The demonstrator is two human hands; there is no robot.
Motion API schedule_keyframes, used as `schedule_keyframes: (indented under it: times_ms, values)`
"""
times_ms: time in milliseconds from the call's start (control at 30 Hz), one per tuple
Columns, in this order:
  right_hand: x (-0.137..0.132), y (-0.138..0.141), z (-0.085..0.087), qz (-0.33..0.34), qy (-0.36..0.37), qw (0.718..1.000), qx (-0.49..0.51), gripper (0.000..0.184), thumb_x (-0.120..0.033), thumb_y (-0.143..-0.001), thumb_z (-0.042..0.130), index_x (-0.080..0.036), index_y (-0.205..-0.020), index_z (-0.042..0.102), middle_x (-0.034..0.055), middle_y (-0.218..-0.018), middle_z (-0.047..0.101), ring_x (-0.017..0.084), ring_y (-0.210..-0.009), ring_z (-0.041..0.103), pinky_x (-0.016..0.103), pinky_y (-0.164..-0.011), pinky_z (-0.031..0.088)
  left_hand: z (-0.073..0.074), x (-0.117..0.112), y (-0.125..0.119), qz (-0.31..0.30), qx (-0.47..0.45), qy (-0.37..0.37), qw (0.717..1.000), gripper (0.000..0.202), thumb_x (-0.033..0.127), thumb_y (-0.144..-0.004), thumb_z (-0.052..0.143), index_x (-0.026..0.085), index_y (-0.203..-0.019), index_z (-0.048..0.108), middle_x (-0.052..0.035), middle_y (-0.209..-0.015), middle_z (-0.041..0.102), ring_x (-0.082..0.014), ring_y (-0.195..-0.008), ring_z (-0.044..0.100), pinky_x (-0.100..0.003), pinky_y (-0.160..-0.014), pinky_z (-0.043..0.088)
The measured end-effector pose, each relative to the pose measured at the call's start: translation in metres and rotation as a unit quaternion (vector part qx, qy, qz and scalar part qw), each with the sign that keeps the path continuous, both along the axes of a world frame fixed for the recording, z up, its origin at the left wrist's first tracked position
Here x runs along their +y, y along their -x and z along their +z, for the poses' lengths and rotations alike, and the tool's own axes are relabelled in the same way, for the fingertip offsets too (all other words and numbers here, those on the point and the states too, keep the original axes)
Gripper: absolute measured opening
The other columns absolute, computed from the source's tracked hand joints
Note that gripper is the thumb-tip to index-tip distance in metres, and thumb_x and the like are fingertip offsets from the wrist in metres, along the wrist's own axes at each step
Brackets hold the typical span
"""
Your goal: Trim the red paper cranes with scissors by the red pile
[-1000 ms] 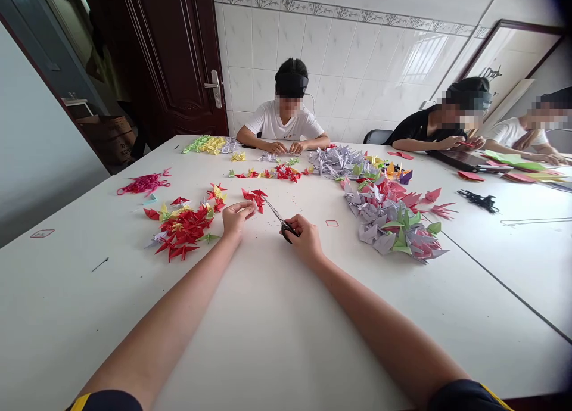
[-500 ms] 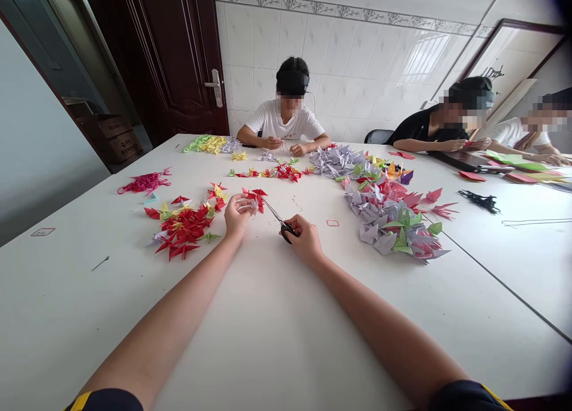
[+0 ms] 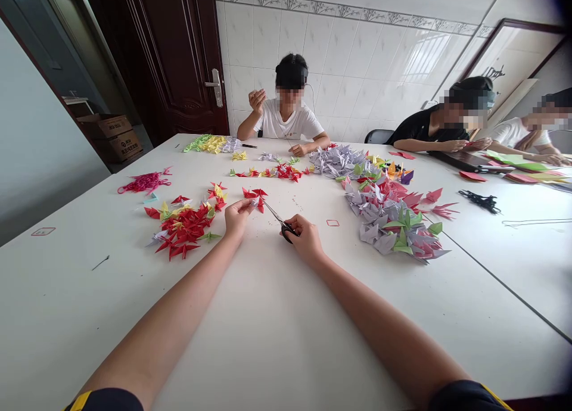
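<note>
In the head view my left hand (image 3: 237,218) pinches a folded paper crane (image 3: 256,195), red with a pale part, near the middle of the table. My right hand (image 3: 304,236) is closed round the black handles of a pair of scissors (image 3: 273,211). Their metal blades point left and reach the crane; whether the tips touch it I cannot tell. Left of my left hand lies a heap of red, yellow and green paper cranes (image 3: 186,226). Dark specks dot the tabletop between and beyond my hands.
A larger heap of grey, pink and green cranes (image 3: 388,220) lies to my right. Pink cord (image 3: 143,183) and a small dark stick (image 3: 100,263) lie on the left of the white table (image 3: 250,333). A person (image 3: 286,119) sits opposite; others work at the right.
My left hand's fingers have drawn together on the crane; my right hand and the scissors stay put. The person opposite has raised one hand beside their head.
</note>
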State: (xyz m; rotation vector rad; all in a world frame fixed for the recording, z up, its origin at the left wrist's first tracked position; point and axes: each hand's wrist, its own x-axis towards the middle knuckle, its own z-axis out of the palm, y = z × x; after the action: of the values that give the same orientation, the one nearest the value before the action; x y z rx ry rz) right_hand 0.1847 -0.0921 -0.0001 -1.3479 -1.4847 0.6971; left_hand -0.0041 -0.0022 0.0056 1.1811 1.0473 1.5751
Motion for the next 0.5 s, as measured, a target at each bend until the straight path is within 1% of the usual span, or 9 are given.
schedule_keyframes:
  times_ms: [100,233,367,500]
  values:
    - [0.0001,-0.0002,0.0005,0.005,0.002,1.0,-0.017,0.015,-0.026,-0.071,0.059,-0.025,-0.086,0.06,-0.0022,-0.072,0.068,0.014,-0.058,0.047,0.026,-0.057,0.04,0.0005,0.0002,-0.0003,0.007,-0.013,0.018,1.0,0.031,0.027,-0.061,0.078,0.015,-0.09,0.075,-0.0093,-0.095,0.075,-0.022,-0.093,0.066,-0.038,-0.091,0.049]
    - [-0.0001,-0.0002,0.0009,0.011,0.0,0.999,-0.03,0.014,-0.025,-0.072,0.058,-0.025,-0.086,0.061,-0.0024,-0.073,0.068,0.014,-0.059,0.047,0.027,-0.059,0.041,-0.0003,0.0016,-0.001,0.007,-0.034,0.023,0.999,0.031,0.026,-0.06,0.078,0.015,-0.089,0.075,-0.0097,-0.095,0.075,-0.0215,-0.092,0.066,-0.038,-0.09,0.05]
    - [-0.0004,0.0,0.0012,0.016,0.003,0.999,-0.04,0.015,-0.024,-0.072,0.059,-0.026,-0.086,0.062,-0.0025,-0.073,0.069,0.015,-0.061,0.049,0.027,-0.061,0.042,-0.0017,0.0031,-0.0015,0.012,-0.044,0.025,0.999,0.03,0.024,-0.06,0.077,0.014,-0.088,0.074,-0.0092,-0.093,0.074,-0.0199,-0.089,0.066,-0.038,-0.089,0.05]
    - [-0.0001,0.0,0.0016,0.013,0.01,0.999,-0.047,0.017,-0.024,-0.071,0.059,-0.026,-0.087,0.064,-0.0017,-0.074,0.069,0.016,-0.063,0.051,0.028,-0.063,0.042,-0.0033,0.0043,-0.0012,0.01,-0.028,0.009,1.0,0.026,0.022,-0.062,0.074,0.015,-0.086,0.075,-0.0072,-0.085,0.073,-0.0176,-0.082,0.064,-0.036,-0.085,0.05]
